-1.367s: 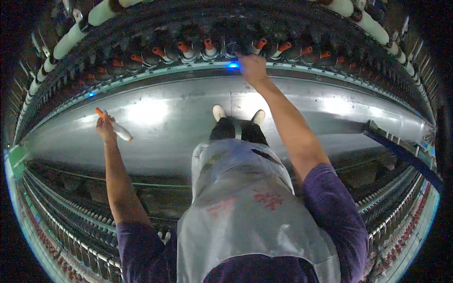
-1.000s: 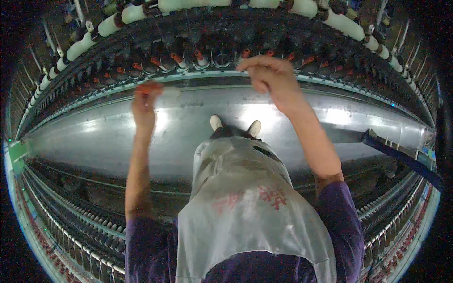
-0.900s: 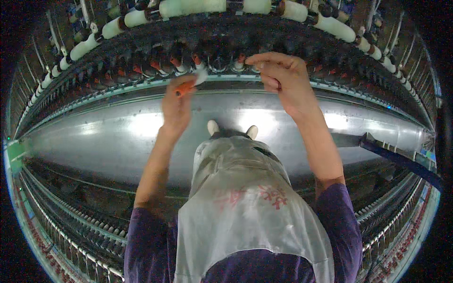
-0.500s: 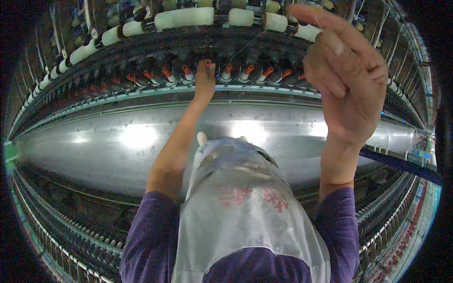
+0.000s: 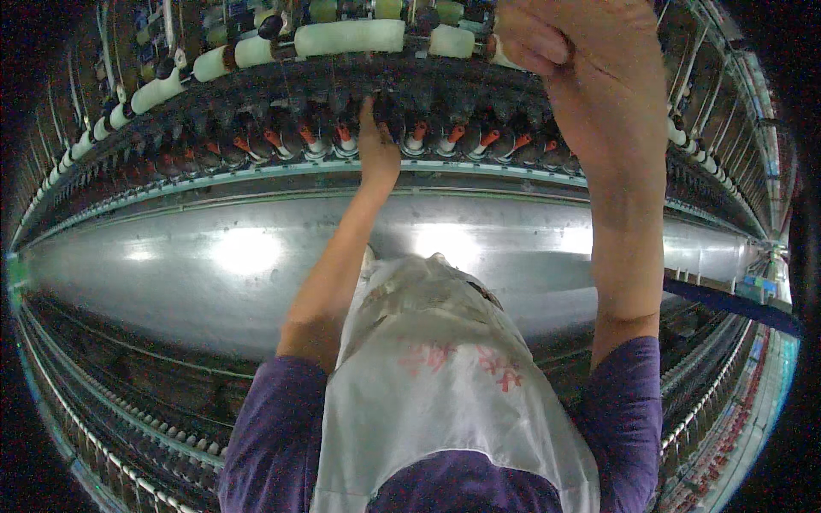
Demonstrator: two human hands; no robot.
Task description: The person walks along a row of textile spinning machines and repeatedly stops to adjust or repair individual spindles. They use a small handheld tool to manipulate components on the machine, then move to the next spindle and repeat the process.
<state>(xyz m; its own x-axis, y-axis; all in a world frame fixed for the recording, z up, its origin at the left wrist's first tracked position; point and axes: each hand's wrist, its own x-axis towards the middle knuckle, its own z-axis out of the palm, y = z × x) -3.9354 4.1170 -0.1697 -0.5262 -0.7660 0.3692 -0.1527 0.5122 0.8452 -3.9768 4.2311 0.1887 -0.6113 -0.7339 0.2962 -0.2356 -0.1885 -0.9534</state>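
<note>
My left hand (image 5: 379, 150) reaches into the row of spindles. One finger points upward beside a dark shape, and the thumb side is bent in. Whatever lies within that grip is hidden. On either side of the hand stand bobbins with orange-red tops, one bobbin (image 5: 345, 135) to its left and another bobbin (image 5: 416, 135) to its right. My right hand (image 5: 590, 60) is raised large at the top right, in front of the pale rollers. Its fingers are curled together with the thumb. I cannot make out anything between them.
Pale green-white rollers (image 5: 351, 38) run along the machine above the spindles. Below the spindles lies a rail (image 5: 256, 171), then a broad shiny metal surface (image 5: 333, 227). A dark blue bar (image 5: 735, 303) juts in at the right. My white apron (image 5: 445, 410) fills the lower middle.
My right hand has moved up toward the rollers, and its fingers have curled in. My left hand has shifted slightly; the orange-red bobbin top at its fingertips no longer shows. A fine thread seen earlier is not visible.
</note>
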